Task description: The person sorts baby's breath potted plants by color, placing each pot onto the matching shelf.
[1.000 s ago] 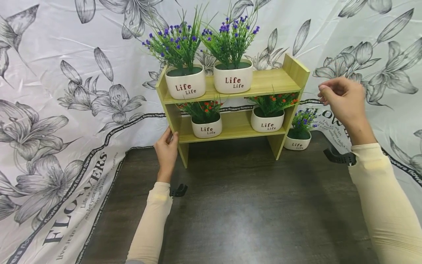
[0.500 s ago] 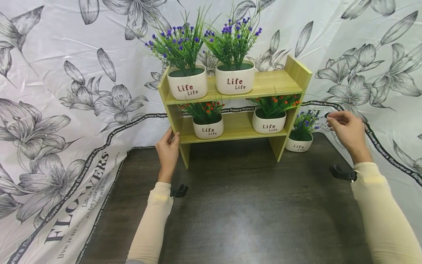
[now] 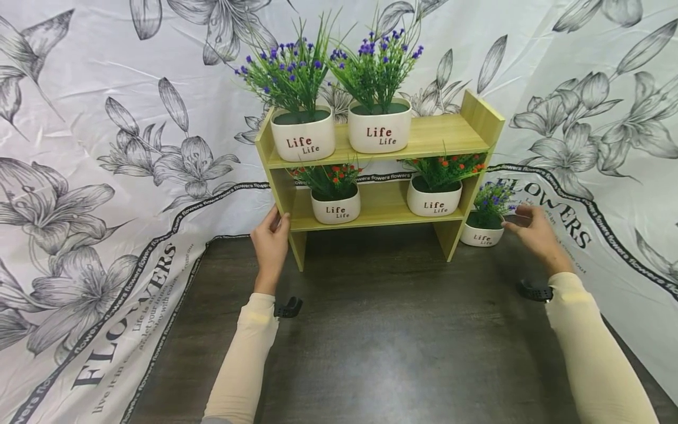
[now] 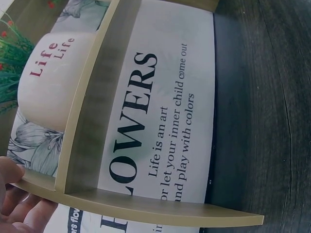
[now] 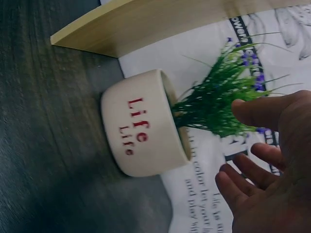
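My left hand [image 3: 271, 238] grips the left side panel of a two-tier wooden shelf [image 3: 378, 219]. In the left wrist view, the thumb [image 4: 9, 170] lies on one side of the panel's edge and the fingers on the other. Over on the right, my right hand [image 3: 535, 235] is beside a white "Life" flowerpot with purple flowers [image 3: 481, 237], which stands on the table next to the shelf. Seen from the right wrist, the thumb and fingers are spread near the leaves [image 5: 214, 107] and hold nothing. Whether the thumb touches the leaves cannot be told.
Two purple-flowered pots, left [image 3: 303, 141] and right [image 3: 379, 132], stand on the upper tier. Below them are two red-flowered pots, left [image 3: 336, 210] and right [image 3: 434, 202]. A floral cloth [image 3: 175, 176] hangs behind the dark table [image 3: 381, 330].
My right hand has come down and inward to the flowerpot on the table, and its fingers have spread. The left hand keeps its grip on the shelf.
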Demonstrator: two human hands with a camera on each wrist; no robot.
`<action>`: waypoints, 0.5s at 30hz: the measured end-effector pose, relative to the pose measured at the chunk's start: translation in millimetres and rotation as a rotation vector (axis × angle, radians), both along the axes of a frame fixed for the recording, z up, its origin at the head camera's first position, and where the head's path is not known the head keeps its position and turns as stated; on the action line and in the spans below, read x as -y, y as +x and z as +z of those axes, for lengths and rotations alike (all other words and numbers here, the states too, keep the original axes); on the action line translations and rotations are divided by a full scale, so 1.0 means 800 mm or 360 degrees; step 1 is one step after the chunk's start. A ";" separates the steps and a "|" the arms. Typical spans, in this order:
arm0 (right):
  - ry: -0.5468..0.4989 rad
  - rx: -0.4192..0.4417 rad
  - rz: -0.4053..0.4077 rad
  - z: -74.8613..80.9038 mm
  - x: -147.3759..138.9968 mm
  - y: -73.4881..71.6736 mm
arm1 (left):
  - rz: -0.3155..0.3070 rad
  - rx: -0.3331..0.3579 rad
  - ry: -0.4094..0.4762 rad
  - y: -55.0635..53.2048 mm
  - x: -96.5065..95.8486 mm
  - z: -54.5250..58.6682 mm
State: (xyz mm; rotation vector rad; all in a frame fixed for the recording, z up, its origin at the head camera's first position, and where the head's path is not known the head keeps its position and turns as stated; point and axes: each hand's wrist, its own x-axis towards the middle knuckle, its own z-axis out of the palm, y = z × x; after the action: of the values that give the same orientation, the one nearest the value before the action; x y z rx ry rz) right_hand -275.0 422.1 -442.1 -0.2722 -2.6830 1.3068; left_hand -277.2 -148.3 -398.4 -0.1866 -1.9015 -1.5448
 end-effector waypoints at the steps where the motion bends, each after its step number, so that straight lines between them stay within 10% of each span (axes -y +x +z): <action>1: -0.0011 0.0011 0.0001 -0.003 0.002 -0.001 | -0.0004 -0.0004 -0.0005 0.000 0.000 0.000; 15: -0.0132 0.0146 0.0103 -0.040 0.016 -0.022 | 0.0018 0.0001 -0.0044 0.001 0.001 -0.001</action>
State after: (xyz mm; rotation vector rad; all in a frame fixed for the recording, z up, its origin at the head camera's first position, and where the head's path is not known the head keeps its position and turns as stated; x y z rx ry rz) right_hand -292.3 409.1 -473.8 -0.2625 -2.7381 1.4612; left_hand -276.7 -148.7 -399.2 -0.1870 -1.9222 -1.5115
